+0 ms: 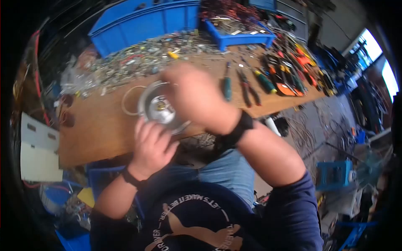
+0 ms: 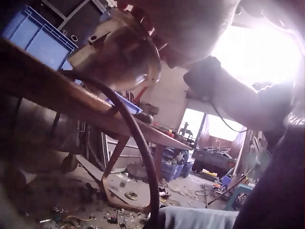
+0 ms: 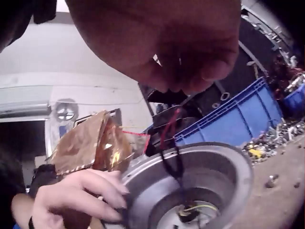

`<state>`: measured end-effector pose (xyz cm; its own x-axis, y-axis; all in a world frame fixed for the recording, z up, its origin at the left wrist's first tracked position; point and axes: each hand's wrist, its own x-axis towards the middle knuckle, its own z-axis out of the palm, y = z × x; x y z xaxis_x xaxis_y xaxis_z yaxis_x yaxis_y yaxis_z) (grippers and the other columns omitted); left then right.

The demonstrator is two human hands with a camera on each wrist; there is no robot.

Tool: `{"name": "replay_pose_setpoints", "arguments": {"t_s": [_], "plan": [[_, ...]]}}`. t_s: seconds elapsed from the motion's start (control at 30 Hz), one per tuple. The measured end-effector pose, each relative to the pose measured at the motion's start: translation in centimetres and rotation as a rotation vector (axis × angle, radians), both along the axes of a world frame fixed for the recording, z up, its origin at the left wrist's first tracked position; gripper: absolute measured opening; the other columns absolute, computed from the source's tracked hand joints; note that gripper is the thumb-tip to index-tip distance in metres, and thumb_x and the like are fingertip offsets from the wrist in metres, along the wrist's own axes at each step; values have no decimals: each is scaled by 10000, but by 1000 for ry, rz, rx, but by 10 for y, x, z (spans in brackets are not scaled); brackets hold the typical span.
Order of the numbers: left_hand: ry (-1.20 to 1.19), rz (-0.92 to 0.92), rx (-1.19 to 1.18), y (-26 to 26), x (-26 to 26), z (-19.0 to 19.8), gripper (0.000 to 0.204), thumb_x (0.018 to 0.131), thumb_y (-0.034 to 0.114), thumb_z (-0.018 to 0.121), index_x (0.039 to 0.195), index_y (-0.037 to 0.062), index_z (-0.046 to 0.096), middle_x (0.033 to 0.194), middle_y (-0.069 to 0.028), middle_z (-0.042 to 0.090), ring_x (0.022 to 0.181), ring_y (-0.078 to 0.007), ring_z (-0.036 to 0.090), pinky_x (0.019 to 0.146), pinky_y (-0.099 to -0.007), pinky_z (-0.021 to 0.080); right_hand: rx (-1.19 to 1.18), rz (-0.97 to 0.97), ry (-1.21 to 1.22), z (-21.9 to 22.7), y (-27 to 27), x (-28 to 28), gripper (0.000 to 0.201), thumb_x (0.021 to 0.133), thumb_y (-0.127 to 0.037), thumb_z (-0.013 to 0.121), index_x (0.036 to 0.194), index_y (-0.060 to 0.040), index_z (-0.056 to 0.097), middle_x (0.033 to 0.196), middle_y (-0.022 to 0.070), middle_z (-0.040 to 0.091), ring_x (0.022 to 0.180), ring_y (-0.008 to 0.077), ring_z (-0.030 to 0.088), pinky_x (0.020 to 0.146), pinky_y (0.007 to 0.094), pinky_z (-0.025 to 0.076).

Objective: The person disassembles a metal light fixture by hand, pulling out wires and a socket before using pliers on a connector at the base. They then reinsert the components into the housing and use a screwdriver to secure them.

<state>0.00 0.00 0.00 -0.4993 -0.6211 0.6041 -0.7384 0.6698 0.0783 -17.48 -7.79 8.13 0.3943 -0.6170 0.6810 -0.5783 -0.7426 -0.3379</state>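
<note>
Overhead, two hands, left hand (image 1: pixel 151 148) and right hand (image 1: pixel 197 98), grip one metal housing (image 1: pixel 161 109).

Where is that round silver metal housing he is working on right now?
In the head view the round silver metal housing sits left of centre over the wooden workbench's near edge, gripped from below by the left hand, with the right hand reaching into it from the right.

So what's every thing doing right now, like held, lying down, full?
Round metal housing: held up at the bench edge, open side facing the person.
Left hand: grips the housing's rim from below.
Right hand: pinches the red and black wires coming out of the housing.
Screwdrivers and pliers: lying flat on the workbench.
Blue bin: open.
</note>
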Motion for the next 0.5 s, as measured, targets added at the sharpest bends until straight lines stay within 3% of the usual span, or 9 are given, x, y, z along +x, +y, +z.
{"name": "replay_pose_setpoints", "arguments": {"t_s": [0.1,0.17,0.27,0.37,0.4,0.5], "plan": [[126,-29,-31,-2,0,0,349,623,165,741,921,18,633,1021,-134,562,1034,-332,510,996,-532,322,224,-112,-91,-21,-18,-30,209,772,-102,637,956,-4,628,833,146,633,712,278,618,660,349,493],[168,-35,-32,-2,-1,5,338,660,139,744,950,15,623,1043,-143,544,1044,-327,507,972,-541,346,391,-68,-47,-29,-18,-38,242,772,-93,627,994,2,627,819,148,638,712,254,622,662,336,491],[315,48,-84,-6,3,5,415,679,116,737,1052,14,587,1084,-161,537,1066,-336,504,980,-495,354,560,-28,-17,-33,-13,-30,293,770,-100,628,1039,15,622,802,148,638,706,224,618,658,322,486],[604,228,32,-14,4,10,496,709,110,727,1154,16,530,1117,-180,528,1083,-348,502,974,-436,373,648,8,-11,-31,-14,-15,354,749,-157,663,1054,20,623,805,150,643,712,217,615,663,329,486],[630,289,31,-20,10,5,515,786,167,693,1227,2,484,1157,-179,536,1100,-316,503,957,-383,391,677,10,-3,-28,-17,-10,361,747,-172,672,1051,19,625,809,150,646,717,219,617,666,332,487],[990,321,435,-31,13,2,502,858,222,632,1261,-23,460,1204,-171,533,1100,-258,514,941,-365,405,751,34,-36,-26,-24,4,345,752,-231,696,1014,-11,650,825,151,661,743,241,637,679,351,493]]}}
